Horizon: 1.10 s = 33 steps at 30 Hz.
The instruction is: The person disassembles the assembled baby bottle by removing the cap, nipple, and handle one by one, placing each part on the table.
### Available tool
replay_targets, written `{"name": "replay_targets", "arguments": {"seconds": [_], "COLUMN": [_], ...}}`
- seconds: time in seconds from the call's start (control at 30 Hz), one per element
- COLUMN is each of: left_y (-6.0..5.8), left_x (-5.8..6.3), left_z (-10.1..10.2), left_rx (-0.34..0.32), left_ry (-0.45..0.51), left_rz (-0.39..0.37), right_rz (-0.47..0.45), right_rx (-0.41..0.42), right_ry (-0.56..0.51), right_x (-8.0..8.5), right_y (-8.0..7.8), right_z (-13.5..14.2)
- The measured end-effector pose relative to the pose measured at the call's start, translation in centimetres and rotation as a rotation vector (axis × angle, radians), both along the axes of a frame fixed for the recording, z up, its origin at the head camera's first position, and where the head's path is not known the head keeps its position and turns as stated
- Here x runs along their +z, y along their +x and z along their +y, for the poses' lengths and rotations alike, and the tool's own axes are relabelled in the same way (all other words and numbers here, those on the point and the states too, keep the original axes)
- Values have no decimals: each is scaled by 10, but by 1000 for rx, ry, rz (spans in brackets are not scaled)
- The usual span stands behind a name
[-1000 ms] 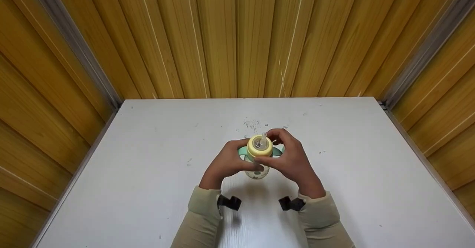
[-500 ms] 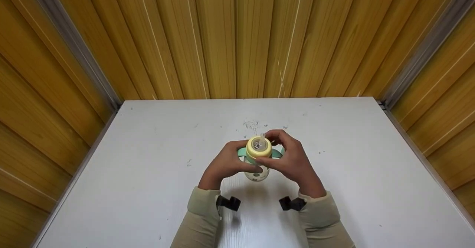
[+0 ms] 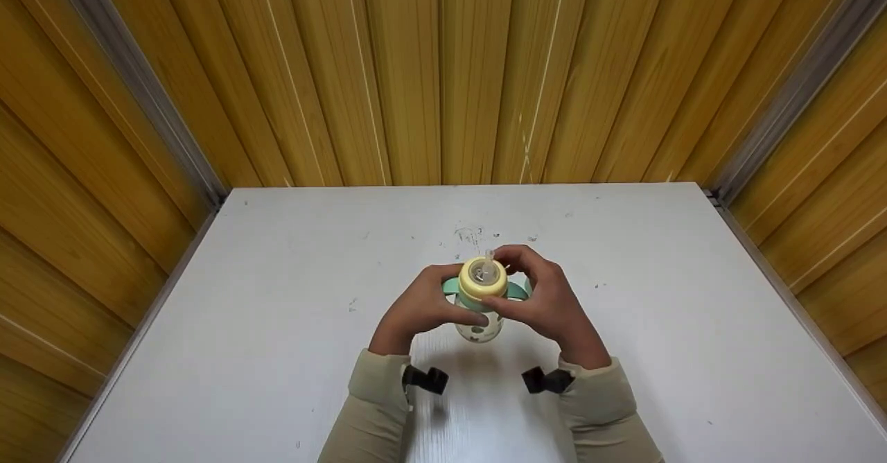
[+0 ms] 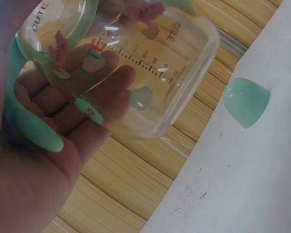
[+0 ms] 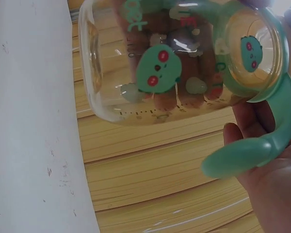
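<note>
Both hands hold a clear baby bottle [image 3: 477, 333] in front of the body, over the table. It has a yellow collar [image 3: 483, 291], a translucent straw spout [image 3: 489, 260] and printed animal faces and measuring marks. My left hand [image 3: 419, 305] grips the body, thumb across the near side and fingers behind. At the collar, my right hand [image 3: 549, 300] pinches with thumb in front and fingers at the far side. Curved green handles stand out at both sides, one handle [image 4: 36, 128] by the left palm, the other handle [image 5: 242, 153] by the right.
A green dome-shaped cap [image 4: 246, 102] stands on the white table [image 3: 277, 324], seen in the left wrist view. Wood-patterned panel walls [image 3: 409, 75] enclose the table at the back and both sides. Dark scuffs mark the tabletop beyond the hands.
The bottle has shifted slightly toward the body and tilted, so more of its lower part shows below the left thumb. Both hands keep their grip.
</note>
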<state>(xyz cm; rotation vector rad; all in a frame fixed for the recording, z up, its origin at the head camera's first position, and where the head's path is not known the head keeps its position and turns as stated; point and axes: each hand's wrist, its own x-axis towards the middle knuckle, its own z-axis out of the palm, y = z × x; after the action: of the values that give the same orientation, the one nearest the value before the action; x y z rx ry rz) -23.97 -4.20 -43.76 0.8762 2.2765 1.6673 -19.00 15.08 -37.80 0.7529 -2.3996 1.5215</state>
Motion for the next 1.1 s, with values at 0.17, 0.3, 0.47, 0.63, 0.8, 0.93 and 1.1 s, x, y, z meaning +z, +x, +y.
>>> {"name": "replay_targets", "arguments": {"seconds": [0.17, 0.3, 0.47, 0.63, 0.8, 0.93, 1.1], "left_y": [0, 0, 0, 0, -1, -2, -2], "left_x": [0, 0, 1, 0, -2, -4, -4], "left_z": [0, 0, 0, 0, 1, 2, 2], "left_rx": [-4, -6, 2, 27, 55, 69, 87], "left_ry": [-1, 2, -1, -8, -7, 2, -10], "left_rz": [6, 10, 13, 15, 28, 38, 46], "right_rz": [-13, -10, 8, 23, 74, 95, 51], "right_rx": [18, 28, 24, -23, -86, -105, -132], "right_ry": [3, 5, 8, 15, 49, 67, 88], "right_x": [0, 1, 0, -9, -24, -27, -27], "right_y": [0, 0, 0, -7, -15, -17, -16], "right_z": [1, 1, 1, 2, 4, 3, 1]}}
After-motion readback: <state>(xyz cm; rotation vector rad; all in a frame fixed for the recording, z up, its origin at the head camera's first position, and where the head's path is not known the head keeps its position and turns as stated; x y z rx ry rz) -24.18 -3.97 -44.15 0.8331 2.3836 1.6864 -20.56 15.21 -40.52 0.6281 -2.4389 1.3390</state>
